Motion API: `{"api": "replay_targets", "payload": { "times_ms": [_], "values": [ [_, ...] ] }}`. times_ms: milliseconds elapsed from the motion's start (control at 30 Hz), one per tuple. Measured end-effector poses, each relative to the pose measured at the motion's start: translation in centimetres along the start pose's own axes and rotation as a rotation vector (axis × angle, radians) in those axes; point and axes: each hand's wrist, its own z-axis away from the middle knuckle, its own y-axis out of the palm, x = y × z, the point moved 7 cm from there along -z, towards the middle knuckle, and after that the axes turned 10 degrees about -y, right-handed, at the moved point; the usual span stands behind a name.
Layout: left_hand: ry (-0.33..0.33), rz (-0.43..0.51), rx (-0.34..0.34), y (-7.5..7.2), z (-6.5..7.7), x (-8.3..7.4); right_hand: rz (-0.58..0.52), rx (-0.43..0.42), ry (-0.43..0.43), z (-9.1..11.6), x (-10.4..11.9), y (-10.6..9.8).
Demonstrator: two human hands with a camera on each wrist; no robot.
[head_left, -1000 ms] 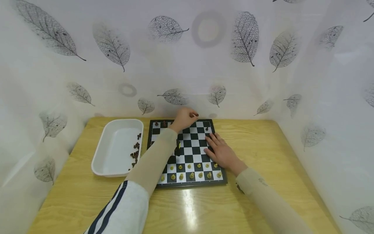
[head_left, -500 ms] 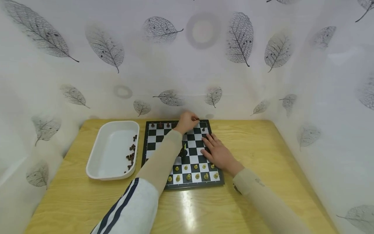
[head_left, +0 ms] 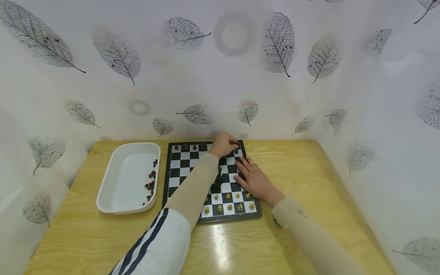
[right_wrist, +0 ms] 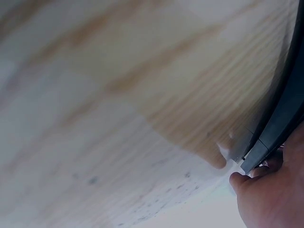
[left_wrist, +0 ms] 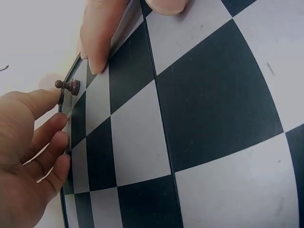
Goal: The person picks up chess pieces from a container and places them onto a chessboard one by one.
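At the far right corner of the chessboard point(head_left: 185, 156), my left hand point(head_left: 222, 145) pinches a small reddish-brown chess piece point(head_left: 235, 143), mostly hidden by the fingers. Its fingers point(left_wrist: 97, 33) reach down to the squares in the left wrist view. A dark pawn point(left_wrist: 70, 87) stands close by at the board's edge. My right hand point(head_left: 257, 183) lies across the right edge, fingers spread and extended over the squares. Several reddish-brown pieces point(head_left: 186, 146) line the far row at the left. Yellow pieces point(head_left: 230, 207) stand in two rows at the near side.
Left of the board is a white plastic tray point(head_left: 103, 198) with several dark pieces point(head_left: 150, 186) along its right side. Board and tray sit on a wood-grain table point(head_left: 292, 160). A white leaf-print curtain point(head_left: 213, 84) hangs right behind the far edge.
My left hand has moved a little right and down with the chess piece, from the board's far edge to its far right corner. The right hand stays on the board's right edge.
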Motion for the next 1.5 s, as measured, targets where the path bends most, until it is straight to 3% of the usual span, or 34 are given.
{"api": "replay_targets", "payload": {
  "times_ms": [733, 1000, 1267, 1500],
  "values": [
    [-0.035, -0.083, -0.046, -0.4, 0.3, 0.7, -0.021, 0.009, -0.008, -0.6, 1.0, 0.0],
    [-0.029, -0.041, -0.007, -0.7, 0.1, 0.9, -0.007, 0.016, -0.005, -0.9, 0.9, -0.1],
    [-0.015, 0.096, 0.097, -2.8, 0.5, 1.1, -0.006, 0.024, 0.010, -0.6, 0.6, 0.0],
    [0.058, 0.164, 0.070, -6.5, 1.9, 0.2, -0.012, 0.001, 0.023, 0.1, 0.2, -0.2]
  ]
}}
